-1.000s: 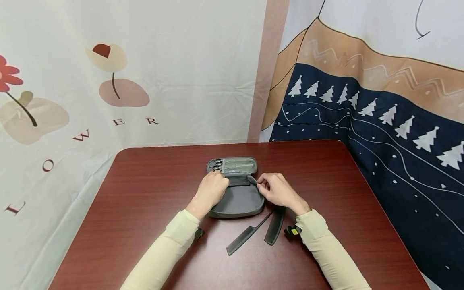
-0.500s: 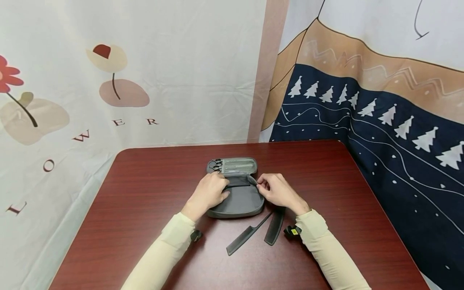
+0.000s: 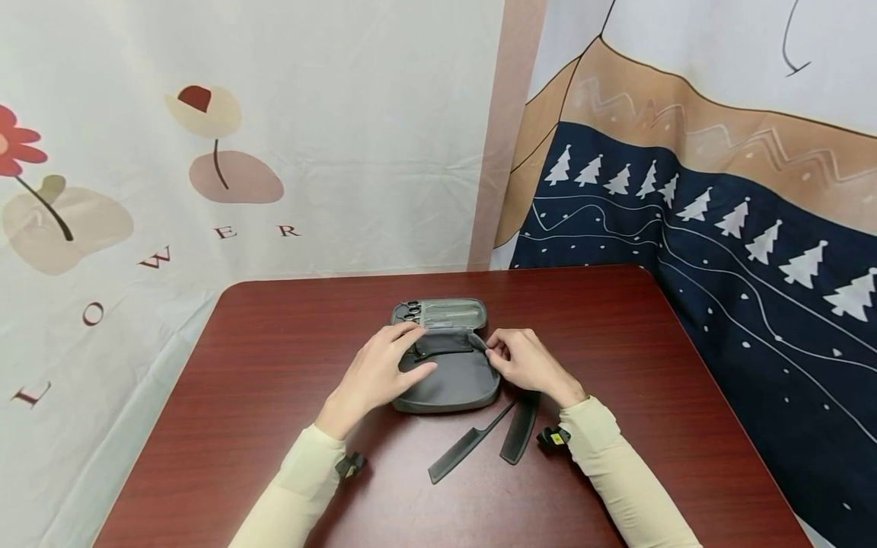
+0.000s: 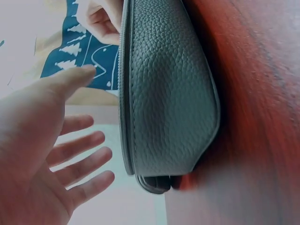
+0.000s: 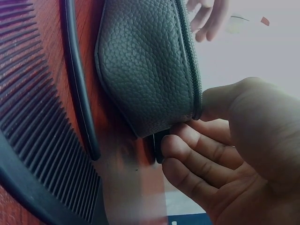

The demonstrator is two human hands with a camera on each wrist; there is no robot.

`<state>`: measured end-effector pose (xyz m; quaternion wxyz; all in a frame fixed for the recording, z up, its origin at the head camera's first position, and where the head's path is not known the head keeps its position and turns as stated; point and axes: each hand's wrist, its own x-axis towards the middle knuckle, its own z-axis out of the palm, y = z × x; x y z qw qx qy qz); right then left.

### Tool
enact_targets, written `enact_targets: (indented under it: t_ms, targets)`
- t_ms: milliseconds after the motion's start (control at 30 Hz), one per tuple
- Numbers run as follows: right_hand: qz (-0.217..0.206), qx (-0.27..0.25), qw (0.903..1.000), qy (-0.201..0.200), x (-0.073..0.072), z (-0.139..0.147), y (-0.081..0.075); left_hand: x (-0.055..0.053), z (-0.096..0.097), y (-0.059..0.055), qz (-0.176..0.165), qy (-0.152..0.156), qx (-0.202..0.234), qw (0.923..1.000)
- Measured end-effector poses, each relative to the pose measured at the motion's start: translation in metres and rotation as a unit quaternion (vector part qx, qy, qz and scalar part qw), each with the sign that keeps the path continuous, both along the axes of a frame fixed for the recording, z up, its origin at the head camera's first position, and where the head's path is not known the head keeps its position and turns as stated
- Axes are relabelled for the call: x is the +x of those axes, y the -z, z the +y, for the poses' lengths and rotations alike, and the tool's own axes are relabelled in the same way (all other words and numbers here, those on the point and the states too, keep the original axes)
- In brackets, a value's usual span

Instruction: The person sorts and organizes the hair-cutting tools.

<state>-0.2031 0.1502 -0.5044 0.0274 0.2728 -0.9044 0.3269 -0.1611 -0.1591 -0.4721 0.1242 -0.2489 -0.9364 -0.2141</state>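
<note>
A grey zippered case (image 3: 448, 383) lies unfolded on the table, with pebbled outer sides showing in both wrist views. My left hand (image 3: 370, 374) hovers at its left side, fingers and thumb spread; in the left wrist view that hand (image 4: 40, 145) holds nothing. With thumb and fingers my right hand (image 3: 526, 364) pinches the case's right zippered edge, as the right wrist view of the case (image 5: 145, 61) also shows. Inside the case lies a thin black item (image 3: 445, 352) with a looped left end, its kind unclear. Metal scissors handles (image 3: 411, 310) sit in the far flap.
In front of the case lie a dark tail comb (image 3: 454, 457) and a broader dark comb (image 3: 518, 435), partly below my right hand. The reddish-brown table (image 3: 274, 320) stretches around them. Printed curtains (image 3: 384, 152) hang behind the table.
My left hand has let go of the black item, opened its fingers and drawn back to the left. The item's looped end now shows in the case. My right hand keeps its grip.
</note>
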Motion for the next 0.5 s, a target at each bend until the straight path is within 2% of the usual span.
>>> enact_targets:
  t_ms: [167,500]
  targets:
    - [-0.004,-0.001,1.0,0.002,0.0,0.0,0.0,0.009,-0.01,0.002,-0.035,-0.011,0.022,0.9991]
    - [-0.004,-0.003,1.0,0.0,0.0,0.0,-0.001,0.024,-0.024,0.018,-0.099,-0.031,0.037,0.994]
